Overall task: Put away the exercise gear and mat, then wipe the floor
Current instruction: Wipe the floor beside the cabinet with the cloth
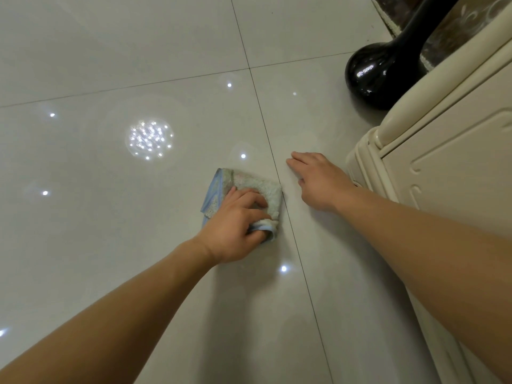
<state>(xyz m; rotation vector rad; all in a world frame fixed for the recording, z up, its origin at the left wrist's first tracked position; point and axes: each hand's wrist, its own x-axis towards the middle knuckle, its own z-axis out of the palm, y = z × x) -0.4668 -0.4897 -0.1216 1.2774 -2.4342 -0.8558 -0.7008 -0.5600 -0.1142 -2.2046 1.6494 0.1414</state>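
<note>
Folded blue-edged terry cloth lies on the glossy pale tiled floor, gripped in the curled fingers of the left hand. The right hand rests flat beside it, fingers straight. On damp tile that bracing palm could slip, and a long forward sweep might knock the glossy black vase.

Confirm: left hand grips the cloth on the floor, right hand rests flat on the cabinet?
No. In the head view the right hand rests flat on the floor, beside the cabinet. The left hand grips the cloth as stated.
</note>
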